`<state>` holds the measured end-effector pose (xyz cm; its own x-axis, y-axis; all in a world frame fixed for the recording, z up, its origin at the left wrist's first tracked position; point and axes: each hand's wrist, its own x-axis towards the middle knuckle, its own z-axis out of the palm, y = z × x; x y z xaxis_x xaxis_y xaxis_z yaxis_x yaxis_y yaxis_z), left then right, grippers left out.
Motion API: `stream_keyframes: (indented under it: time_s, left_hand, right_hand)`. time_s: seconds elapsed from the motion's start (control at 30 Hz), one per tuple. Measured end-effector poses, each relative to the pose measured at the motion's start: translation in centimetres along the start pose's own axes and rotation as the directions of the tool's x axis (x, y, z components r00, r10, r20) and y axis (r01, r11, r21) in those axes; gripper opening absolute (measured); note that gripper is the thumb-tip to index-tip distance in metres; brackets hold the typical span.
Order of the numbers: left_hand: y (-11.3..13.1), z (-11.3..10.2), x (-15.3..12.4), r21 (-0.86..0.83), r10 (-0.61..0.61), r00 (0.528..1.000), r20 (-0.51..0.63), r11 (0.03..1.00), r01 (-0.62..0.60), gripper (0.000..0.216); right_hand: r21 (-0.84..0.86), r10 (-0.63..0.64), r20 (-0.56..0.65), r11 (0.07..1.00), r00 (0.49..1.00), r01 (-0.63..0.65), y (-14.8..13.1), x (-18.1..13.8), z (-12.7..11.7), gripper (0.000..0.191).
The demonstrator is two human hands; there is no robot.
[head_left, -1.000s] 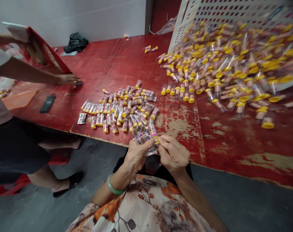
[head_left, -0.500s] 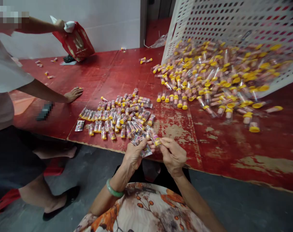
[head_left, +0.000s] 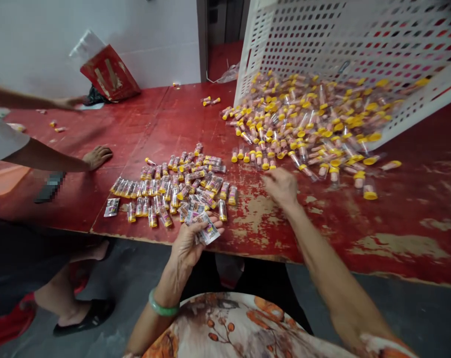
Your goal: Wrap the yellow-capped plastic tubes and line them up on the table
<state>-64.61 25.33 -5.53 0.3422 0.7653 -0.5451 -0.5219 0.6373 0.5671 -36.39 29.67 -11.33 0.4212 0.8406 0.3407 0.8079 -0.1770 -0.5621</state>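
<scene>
My left hand [head_left: 188, 242] holds a fanned bunch of small printed packets [head_left: 206, 229] above the table's front edge. Close beyond it lies a group of clear tubes with yellow caps [head_left: 173, 186], printed packets showing inside them. One such tube [head_left: 222, 210] stands just past my left fingertips. My right hand [head_left: 282, 189] is stretched forward, its bent fingers blurred beside the nearest tubes of a larger heap [head_left: 296, 119]. Those tubes have yellow caps and pinkish contents. Whether the right fingers touch a tube is not clear.
A white perforated crate [head_left: 244, 64] lies tipped on its side, tubes spilling onto the worn red table [head_left: 143, 122]. A co-worker's hand [head_left: 99, 157] rests on the table at left, near a dark phone-like object [head_left: 50, 187]. A red bag [head_left: 112, 72] leans by the wall. A single packet [head_left: 111, 207] lies apart.
The tube between my hands has been let go and stands among the others. My right hand has moved forward to the heap. The co-worker's far hand has let go of the red bag.
</scene>
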Motion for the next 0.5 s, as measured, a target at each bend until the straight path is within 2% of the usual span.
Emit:
stream_keyframes:
  time_s: [0.1, 0.2, 0.33, 0.5]
  left_hand:
    - [0.1, -0.4, 0.0, 0.026, 0.083, 0.995, -0.056, 0.996, -0.081, 0.024]
    - [-0.2, -0.5, 0.4, 0.051, 0.144, 0.983, -0.112, 0.989, -0.139, 0.03]
    - [-0.6, -0.3, 1.0, 0.047, 0.211, 0.969, -0.13, 0.977, -0.206, 0.039]
    - [-0.9, 0.2, 1.0, 0.049, 0.216, 0.971, -0.102, 0.976, -0.212, 0.045]
  right_hand:
    - [-0.138, 0.178, -0.023, 0.974, 0.984, -0.179, 2.4, 4.5, -0.4, 0.03]
    - [-0.215, 0.269, 0.024, 0.942, 0.963, -0.257, 3.8, 6.3, 0.3, 0.033]
    - [-0.254, 0.332, 0.009, 0.913, 0.943, -0.319, 4.7, 5.6, 0.2, 0.032]
    - [-0.039, 0.433, -0.091, 0.898, 0.897, -0.438, 5.4, 2.3, -1.6, 0.024]
